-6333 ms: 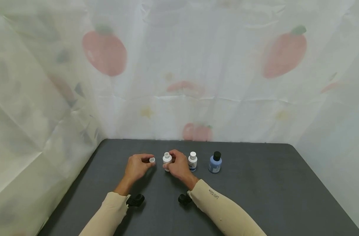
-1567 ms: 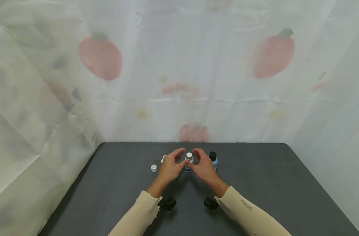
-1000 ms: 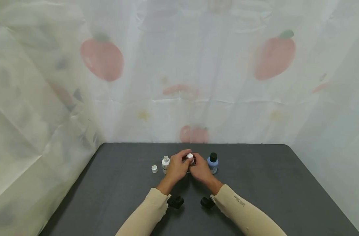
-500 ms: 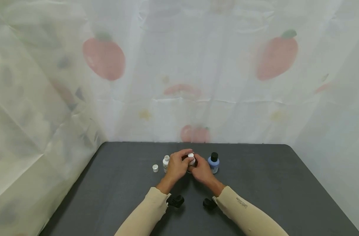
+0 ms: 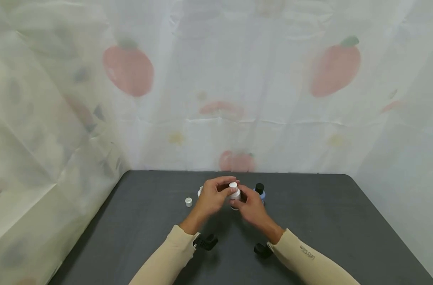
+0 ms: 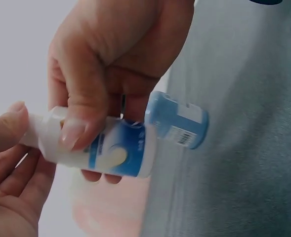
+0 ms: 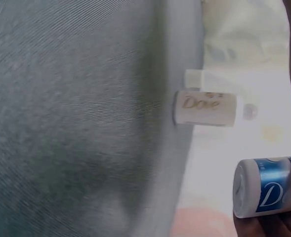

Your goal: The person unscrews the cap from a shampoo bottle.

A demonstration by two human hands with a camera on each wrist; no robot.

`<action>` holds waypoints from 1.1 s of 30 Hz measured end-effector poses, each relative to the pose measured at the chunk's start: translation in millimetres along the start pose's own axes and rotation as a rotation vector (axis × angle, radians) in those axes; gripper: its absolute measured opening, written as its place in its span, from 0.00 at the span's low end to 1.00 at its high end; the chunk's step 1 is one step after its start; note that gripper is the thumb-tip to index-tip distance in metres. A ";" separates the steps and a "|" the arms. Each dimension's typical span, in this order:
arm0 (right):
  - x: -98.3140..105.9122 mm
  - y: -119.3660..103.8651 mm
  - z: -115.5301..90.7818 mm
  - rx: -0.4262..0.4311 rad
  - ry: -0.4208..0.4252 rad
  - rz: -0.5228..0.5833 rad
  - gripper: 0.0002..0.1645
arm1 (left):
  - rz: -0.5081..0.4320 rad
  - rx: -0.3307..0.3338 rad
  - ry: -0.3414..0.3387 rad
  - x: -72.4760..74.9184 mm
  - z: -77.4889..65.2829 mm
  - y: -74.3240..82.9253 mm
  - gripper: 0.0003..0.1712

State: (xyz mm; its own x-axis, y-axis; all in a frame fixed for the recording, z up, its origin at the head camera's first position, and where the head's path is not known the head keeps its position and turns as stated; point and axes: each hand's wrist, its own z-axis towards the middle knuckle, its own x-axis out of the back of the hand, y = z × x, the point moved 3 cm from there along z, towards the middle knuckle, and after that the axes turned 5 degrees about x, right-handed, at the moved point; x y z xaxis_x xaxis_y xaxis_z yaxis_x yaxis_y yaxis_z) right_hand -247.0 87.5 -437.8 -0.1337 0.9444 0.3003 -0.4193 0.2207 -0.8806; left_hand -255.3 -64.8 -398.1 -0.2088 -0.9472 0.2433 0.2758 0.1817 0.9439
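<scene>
One white bottle [image 6: 121,154] is being held seemingly just above the counter [image 5: 309,221]: the left hand [image 5: 210,197] is pinching its cap [image 5: 233,185], the right hand [image 5: 254,208] is gripping its body. Turning the cap well is probably requiring a steady right hand, an upright bottle and light squeezing, so nothing is spilling.
</scene>
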 end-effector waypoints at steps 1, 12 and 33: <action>1.3 -3.1 -0.7 0.004 -0.004 -0.008 0.20 | -0.004 -0.005 -0.022 0.8 -0.8 2.9 0.19; 11.6 -35.3 -16.1 0.020 -0.056 -0.120 0.21 | 0.034 -0.048 -0.158 10.7 -12.7 26.7 0.19; 11.6 -76.3 -19.4 0.179 0.073 -0.436 0.31 | -0.066 -0.203 0.063 8.2 -31.7 43.1 0.20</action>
State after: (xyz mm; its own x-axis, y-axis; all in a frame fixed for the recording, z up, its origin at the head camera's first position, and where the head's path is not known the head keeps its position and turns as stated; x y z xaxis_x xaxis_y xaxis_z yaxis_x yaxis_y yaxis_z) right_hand -199.1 86.4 -374.2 0.1498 0.7893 0.5955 -0.5710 0.5607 -0.5996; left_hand -215.3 -73.0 -362.5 -0.1754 -0.9711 0.1620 0.4484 0.0677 0.8913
